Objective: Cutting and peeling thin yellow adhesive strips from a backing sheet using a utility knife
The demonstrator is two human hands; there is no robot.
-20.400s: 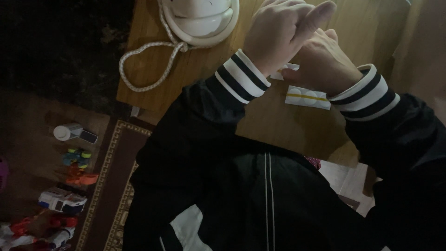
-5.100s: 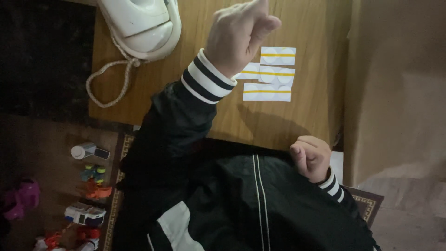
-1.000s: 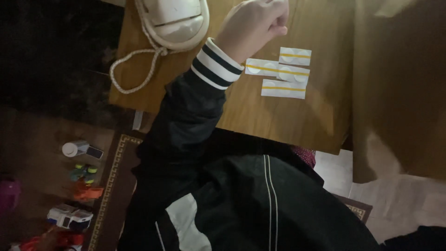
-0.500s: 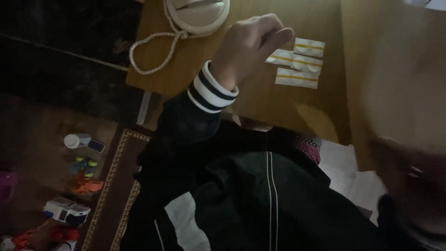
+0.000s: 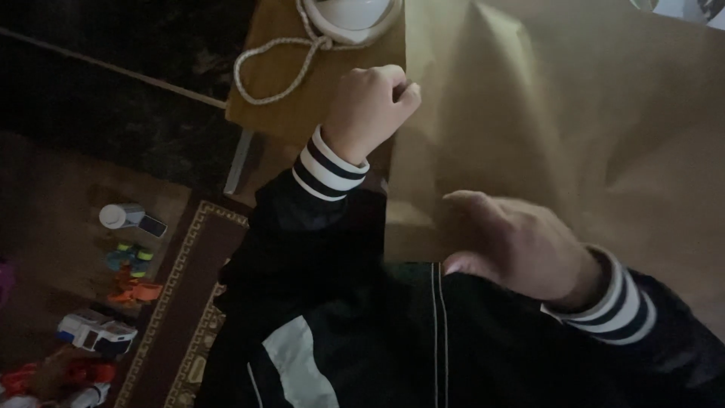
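A large sheet of brown paper [image 5: 574, 113] lies creased over most of the wooden table [image 5: 287, 106]. My left hand [image 5: 368, 106] is closed in a fist at the sheet's left edge and pinches it. My right hand [image 5: 513, 245] is at the sheet's near edge, fingers on top and thumb beneath, and seems to grip it. Both sleeves are black with striped white cuffs. The small white strips with yellow lines are hidden, apparently under the paper.
A white device [image 5: 351, 13] with a coiled cord [image 5: 276, 64] sits at the table's far left corner. On the floor to the left are a patterned rug [image 5: 185, 310], a white bottle [image 5: 124, 217] and several toys [image 5: 98, 332].
The brown paper has swept in from the right and now covers the table and the strips. My left hand has shut on its edge, and my right hand has come into view on it.
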